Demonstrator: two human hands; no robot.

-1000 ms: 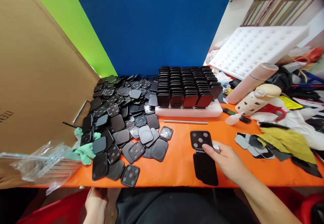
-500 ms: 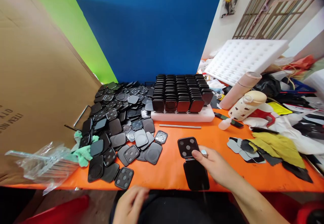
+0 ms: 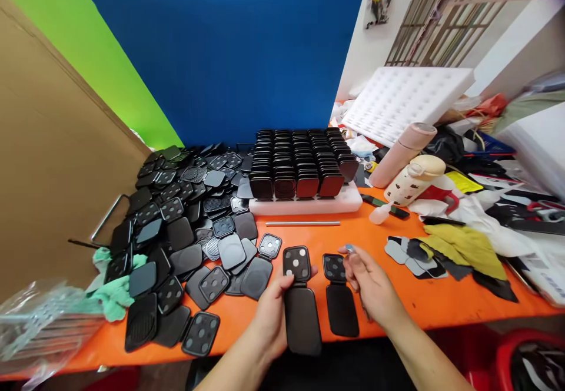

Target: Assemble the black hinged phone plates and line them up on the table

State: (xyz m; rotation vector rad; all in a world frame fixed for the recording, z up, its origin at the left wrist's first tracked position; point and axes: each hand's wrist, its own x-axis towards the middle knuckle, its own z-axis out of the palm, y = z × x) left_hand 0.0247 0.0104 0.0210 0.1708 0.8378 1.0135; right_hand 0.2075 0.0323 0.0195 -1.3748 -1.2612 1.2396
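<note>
My left hand grips an unfolded black hinged case by its left side. This case has a dotted upper panel and a plain lower panel. A second unfolded black case lies on the orange table to its right, near the front edge. Beside that case, my right hand has its fingers curled together, with a ring on one finger. A thin dark edge shows under the right fingers, too small to make out. Many loose black cases are heaped on the left.
Black pieces stand in rows on a white foam block, with a metal rod before it. A pink bottle, a cream bottle and yellow cloth are on the right. A cardboard box stands left.
My left hand has come up from the front edge and now holds a case. My right hand has let go of the case it held. The view has shifted, so the table things appear further left.
</note>
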